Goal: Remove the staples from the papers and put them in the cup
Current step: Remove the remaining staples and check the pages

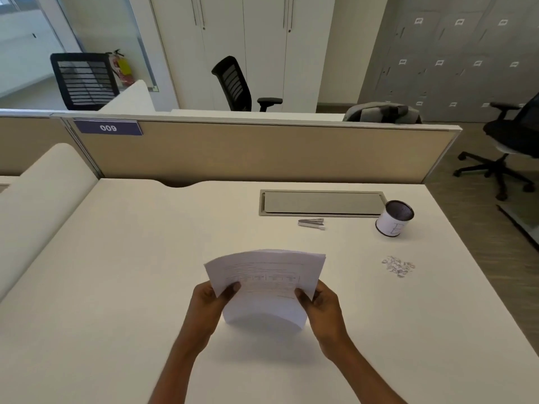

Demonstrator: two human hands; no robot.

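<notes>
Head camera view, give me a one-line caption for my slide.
Left hand and right hand hold a stack of papers at the desk, loose staples piled near the cup.

Marked "009" in white on the blue plate (108,128) at the top left corner of the partition (262,153). Print on the papers (262,275) too small to read.
</notes>
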